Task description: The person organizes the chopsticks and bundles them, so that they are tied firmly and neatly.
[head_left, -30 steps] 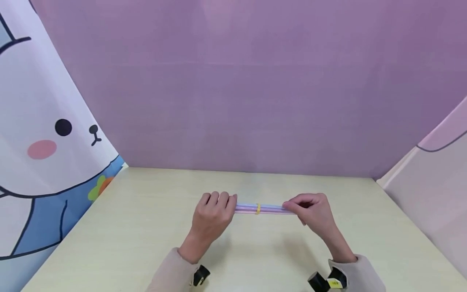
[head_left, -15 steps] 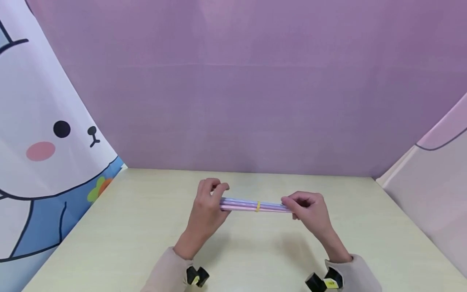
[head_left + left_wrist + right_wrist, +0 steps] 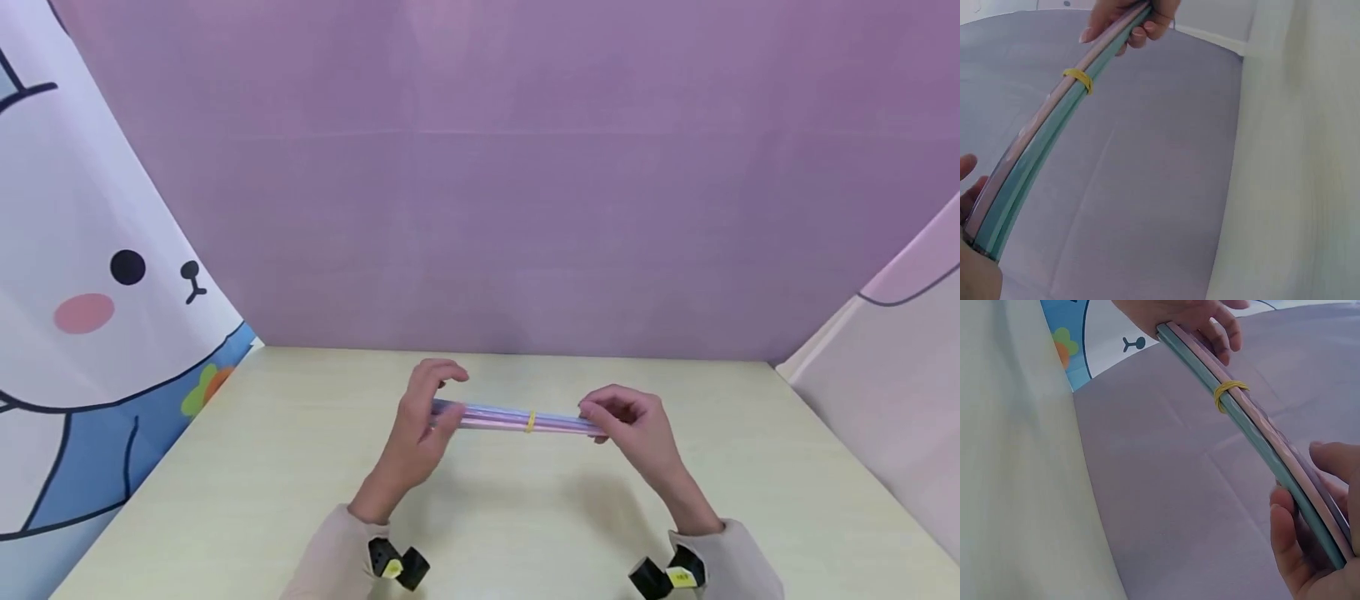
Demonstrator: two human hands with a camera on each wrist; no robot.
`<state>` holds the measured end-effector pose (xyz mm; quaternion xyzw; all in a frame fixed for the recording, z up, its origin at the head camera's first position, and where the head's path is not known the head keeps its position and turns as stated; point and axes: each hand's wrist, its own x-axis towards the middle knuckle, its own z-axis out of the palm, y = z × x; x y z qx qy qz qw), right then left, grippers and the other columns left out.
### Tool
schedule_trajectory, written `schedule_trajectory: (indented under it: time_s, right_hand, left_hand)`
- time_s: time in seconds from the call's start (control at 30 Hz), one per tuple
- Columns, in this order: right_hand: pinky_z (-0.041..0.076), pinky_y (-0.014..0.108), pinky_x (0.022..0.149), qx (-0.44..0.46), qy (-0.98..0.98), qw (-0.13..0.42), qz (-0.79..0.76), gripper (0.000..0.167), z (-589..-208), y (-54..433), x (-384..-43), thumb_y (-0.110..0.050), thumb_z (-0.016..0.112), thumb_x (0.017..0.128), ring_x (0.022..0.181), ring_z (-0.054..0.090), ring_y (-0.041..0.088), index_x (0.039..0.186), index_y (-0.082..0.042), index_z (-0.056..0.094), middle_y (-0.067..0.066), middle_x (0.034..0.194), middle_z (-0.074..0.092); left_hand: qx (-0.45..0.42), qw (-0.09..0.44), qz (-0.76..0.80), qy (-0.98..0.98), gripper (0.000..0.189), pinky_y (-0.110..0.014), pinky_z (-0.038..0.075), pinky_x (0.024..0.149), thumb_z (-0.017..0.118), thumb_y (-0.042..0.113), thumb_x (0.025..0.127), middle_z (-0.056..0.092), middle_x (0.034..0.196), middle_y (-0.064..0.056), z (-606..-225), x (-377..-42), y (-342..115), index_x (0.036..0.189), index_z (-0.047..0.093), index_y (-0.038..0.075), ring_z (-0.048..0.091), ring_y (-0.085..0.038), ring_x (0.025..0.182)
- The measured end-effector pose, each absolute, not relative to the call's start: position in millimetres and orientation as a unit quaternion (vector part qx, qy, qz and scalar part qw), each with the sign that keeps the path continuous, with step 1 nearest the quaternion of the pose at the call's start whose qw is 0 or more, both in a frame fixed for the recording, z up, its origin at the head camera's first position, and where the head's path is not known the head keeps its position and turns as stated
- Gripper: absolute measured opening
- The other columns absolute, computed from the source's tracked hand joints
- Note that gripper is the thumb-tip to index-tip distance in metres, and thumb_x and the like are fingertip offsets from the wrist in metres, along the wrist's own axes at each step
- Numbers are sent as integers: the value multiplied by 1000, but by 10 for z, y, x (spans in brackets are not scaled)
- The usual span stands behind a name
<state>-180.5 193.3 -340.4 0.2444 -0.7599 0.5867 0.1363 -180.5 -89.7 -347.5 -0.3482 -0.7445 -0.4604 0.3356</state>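
A bundle of slim pastel sticks, pink, purple and teal-blue, is held level above the table. A yellow rubber band circles it near the middle. My right hand grips the bundle's right end between thumb and fingers, as the right wrist view also shows. At the other end is my left hand, its fingers spread loosely away and its thumb in front of the sticks. The left ends lie against that hand near the base of the thumb. Whether the sticks are pencils or something else cannot be told.
The pale wooden table lies below both hands. Behind it rises a purple cloth backdrop. A cartoon-printed cloth stands on the left and a pale panel on the right.
My left hand has loosened from its curled grip, shifted left and raised its fingers, baring more of the bundle. The bundle's left end has risen slightly. The right hand keeps its hold.
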Motion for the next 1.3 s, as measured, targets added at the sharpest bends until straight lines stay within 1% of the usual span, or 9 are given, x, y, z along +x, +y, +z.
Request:
schedule_trajectory:
  time_s: [0.1, 0.2, 0.3, 0.5, 0.6, 0.73, 0.9, 1.13, 1.3]
  right_hand:
    - [52, 26, 49, 264, -757, 108, 588, 8, -3417, 1941, -1793, 4, 66, 83, 54, 61, 9, 88, -1, 69, -8, 72, 67]
    - [49, 26, 45, 280, -763, 64, 579, 14, -3428, 1953, -1779, 3, 70, 80, 53, 60, 7, 92, -4, 71, -10, 72, 68]
    - [46, 26, 43, 289, -766, 37, 573, 21, -3431, 1970, -1773, 2, 73, 77, 51, 56, 5, 97, -5, 73, -11, 73, 68]
    - [44, 27, 41, 301, -755, 44, 581, 21, -3414, 1991, -1764, 3, 74, 76, 51, 55, 7, 95, -6, 74, -6, 76, 68]
    - [44, 27, 41, 306, -751, 38, 584, 19, -3422, 1958, -1759, 1, 75, 76, 51, 56, 6, 94, -6, 74, -4, 77, 68]
    - [41, 25, 40, 296, -760, 34, 577, 16, -3463, 1907, -1766, 0, 74, 77, 50, 50, 2, 93, -3, 72, -7, 74, 67]
    - [41, 24, 41, 258, -783, 28, 565, 17, -3567, 1928, -1805, -2, 76, 76, 50, 50, 2, 92, 2, 72, -8, 71, 68]
    - [45, 27, 43, 219, -795, 27, 565, 23, -3702, 1981, -1890, -4, 79, 74, 49, 53, 4, 92, 8, 71, -10, 70, 68]
    - [44, 26, 43, 193, -794, 35, 575, 24, -3765, 2022, -1958, -3, 79, 73, 49, 51, 4, 92, 10, 71, -11, 68, 66]
  left_hand:
    - [-339, 326, -513, -718, 44, -32, 36, 91, 29, 34, 102, 56, 110, -16, -3473, -1801, -883, 111, 54, -2, 49, -18, 107]
    - [-320, 311, -567, -692, 53, -29, 34, 91, 19, 35, 103, 57, 108, -16, -3463, -1785, -884, 110, 55, -4, 49, -13, 106]
    - [-307, 297, -615, -663, 56, -27, 36, 89, 16, 33, 103, 58, 107, -11, -3444, -1780, -908, 108, 53, -9, 51, -10, 103]
    - [-292, 275, -638, -657, 62, -29, 38, 89, 14, 38, 104, 56, 109, 2, -3424, -1793, -953, 108, 49, -13, 51, -9, 106]
    - [-280, 278, -625, -674, 63, -29, 37, 87, 12, 39, 103, 57, 107, 1, -3438, -1800, -970, 106, 52, -10, 50, -9, 104]
    - [-273, 275, -621, -681, 67, -29, 36, 84, 9, 42, 103, 57, 101, -9, -3482, -1821, -978, 102, 54, -7, 50, -12, 98]
    - [-259, 214, -627, -703, 65, -29, 39, 80, 9, 40, 103, 56, 99, -19, -3624, -1846, -963, 101, 56, -6, 48, -9, 91]
    - [-203, 102, -650, -725, 48, -28, 46, 74, 20, 24, 104, 56, 93, -20, -3776, -1894, -947, 98, 57, -6, 52, -12, 82]
    - [-193, 58, -610, -766, 34, -25, 43, 77, 33, 19, 103, 58, 93, -16, -3827, -1940, -966, 97, 59, -1, 52, -14, 83]
